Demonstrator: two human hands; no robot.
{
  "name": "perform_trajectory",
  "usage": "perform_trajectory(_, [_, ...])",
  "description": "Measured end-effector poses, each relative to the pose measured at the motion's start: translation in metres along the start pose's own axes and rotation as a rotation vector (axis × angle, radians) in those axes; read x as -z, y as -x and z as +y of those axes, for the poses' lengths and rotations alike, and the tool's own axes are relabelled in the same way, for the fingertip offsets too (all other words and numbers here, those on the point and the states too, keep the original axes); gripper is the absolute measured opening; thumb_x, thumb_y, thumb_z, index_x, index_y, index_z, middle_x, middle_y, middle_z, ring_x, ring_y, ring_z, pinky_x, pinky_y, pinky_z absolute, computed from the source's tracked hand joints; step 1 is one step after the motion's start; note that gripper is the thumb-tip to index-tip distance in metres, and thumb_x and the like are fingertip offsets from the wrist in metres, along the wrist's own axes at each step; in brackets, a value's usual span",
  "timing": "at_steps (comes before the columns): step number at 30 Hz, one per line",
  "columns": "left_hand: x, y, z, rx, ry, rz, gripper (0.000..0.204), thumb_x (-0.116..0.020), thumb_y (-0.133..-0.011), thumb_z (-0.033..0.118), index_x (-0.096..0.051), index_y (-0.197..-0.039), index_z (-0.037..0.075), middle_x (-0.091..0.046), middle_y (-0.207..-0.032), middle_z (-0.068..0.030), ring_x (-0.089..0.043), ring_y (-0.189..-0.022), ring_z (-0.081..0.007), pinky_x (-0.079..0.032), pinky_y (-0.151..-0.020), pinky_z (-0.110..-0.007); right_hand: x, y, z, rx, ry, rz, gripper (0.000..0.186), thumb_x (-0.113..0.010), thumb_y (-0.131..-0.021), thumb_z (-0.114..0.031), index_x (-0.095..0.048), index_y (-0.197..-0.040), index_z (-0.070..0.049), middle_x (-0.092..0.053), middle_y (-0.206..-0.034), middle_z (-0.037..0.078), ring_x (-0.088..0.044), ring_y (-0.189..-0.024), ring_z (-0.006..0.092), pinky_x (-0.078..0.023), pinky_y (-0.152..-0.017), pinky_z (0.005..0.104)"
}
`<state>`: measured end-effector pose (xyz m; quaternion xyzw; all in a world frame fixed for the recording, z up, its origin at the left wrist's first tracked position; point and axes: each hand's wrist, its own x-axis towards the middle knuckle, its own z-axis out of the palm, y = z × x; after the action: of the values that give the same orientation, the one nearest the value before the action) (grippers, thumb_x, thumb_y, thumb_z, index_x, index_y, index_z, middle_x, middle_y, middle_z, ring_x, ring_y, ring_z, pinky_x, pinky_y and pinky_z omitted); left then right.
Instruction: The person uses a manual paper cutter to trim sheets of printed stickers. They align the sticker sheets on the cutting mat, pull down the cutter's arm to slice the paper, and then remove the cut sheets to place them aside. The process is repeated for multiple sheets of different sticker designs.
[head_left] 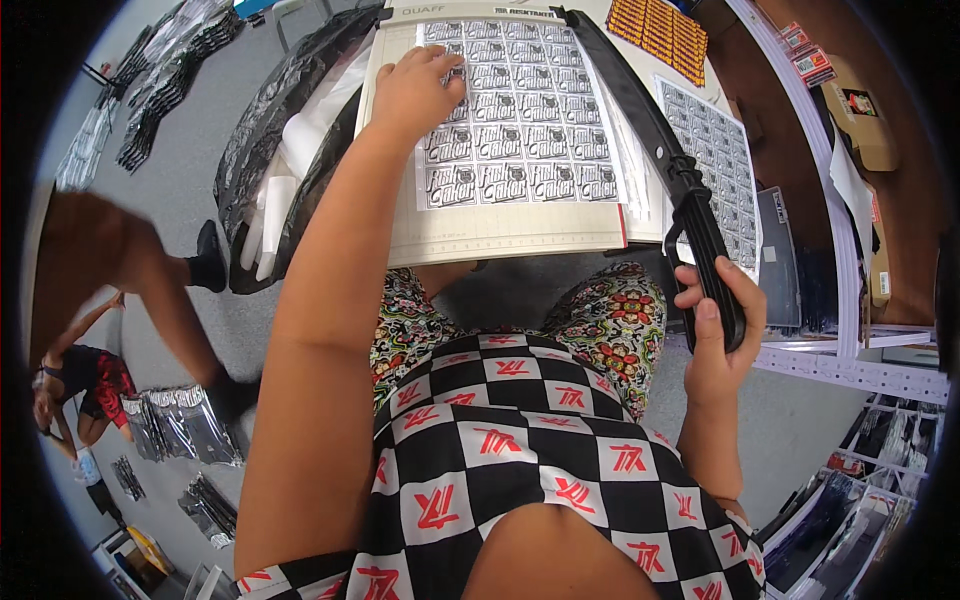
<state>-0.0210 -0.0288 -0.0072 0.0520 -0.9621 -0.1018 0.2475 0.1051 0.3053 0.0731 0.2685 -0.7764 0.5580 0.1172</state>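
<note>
A sheet printed with rows of black-and-white labels [515, 125] lies on the pale board of a paper cutter [500, 238]. My left hand [415, 92] rests on the sheet's upper left side, its fingers spread out flat. At the cutter's right, the black blade arm [640, 110] slants down toward me. My right hand [735, 320] is wrapped round its black handle [712, 262], which sticks out past the near edge of the board. Whether the blade touches the sheet cannot be made out.
More black-and-white label sheets [715, 150] lie right of the cutter, with an orange-patterned sheet [658, 38] beyond. A black trash bag [265, 130] holding white scraps stands at the left. Two people are farther left, near shiny packs [185, 425] on the floor. Metal shelving [850, 372] borders the right.
</note>
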Motion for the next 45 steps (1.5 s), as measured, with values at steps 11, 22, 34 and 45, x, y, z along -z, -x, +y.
perform_trajectory(11, [0.0, -0.002, -0.001, -0.015, -0.002, 0.013, 0.031, -0.048, -0.075, 0.028, -0.057, -0.104, 0.021, -0.051, -0.114, 0.0, -0.048, -0.105, -0.016, -0.033, -0.09, -0.037, -0.005, 0.025, 0.031, 0.07, -0.016, -0.014, 0.03, -0.048, -0.081, -0.001, -0.042, -0.11, 0.003, -0.051, -0.099, 0.018, -0.055, -0.08, 0.0158, -0.046, -0.072, 0.0262])
perform_trajectory(22, [-0.002, -0.002, -0.003, -0.036, -0.032, 0.014, 0.032, -0.048, -0.075, 0.028, -0.056, -0.105, 0.024, -0.05, -0.116, 0.0008, -0.046, -0.108, -0.0186, -0.033, -0.09, -0.039, -0.01, 0.037, 0.055, 0.143, -0.021, 0.006, 0.033, -0.048, -0.078, 0.0, -0.044, -0.111, 0.001, -0.055, -0.094, 0.021, -0.051, -0.068, 0.0147, -0.044, -0.066, 0.0267])
perform_trajectory(34, [-0.004, -0.003, -0.005, -0.063, -0.033, 0.027, 0.03, -0.049, -0.075, 0.028, -0.058, -0.103, 0.023, -0.051, -0.114, 0.001, -0.047, -0.106, -0.0179, -0.035, -0.089, -0.037, -0.015, 0.043, 0.068, 0.168, -0.03, 0.047, 0.034, -0.047, -0.076, 0.0, -0.046, -0.109, -0.002, -0.057, -0.095, 0.02, -0.051, -0.066, 0.0148, -0.043, -0.062, 0.0269])
perform_trajectory(45, [-0.003, -0.003, -0.006, -0.085, -0.017, 0.049, 0.03, -0.051, -0.074, 0.027, -0.059, -0.101, 0.019, -0.053, -0.111, -0.0001, -0.049, -0.104, -0.0193, -0.037, -0.087, -0.036, -0.017, 0.049, 0.076, 0.181, -0.025, 0.056, 0.034, -0.047, -0.075, 0.001, -0.046, -0.108, -0.002, -0.057, -0.095, 0.02, -0.051, -0.064, 0.0153, -0.044, -0.06, 0.027])
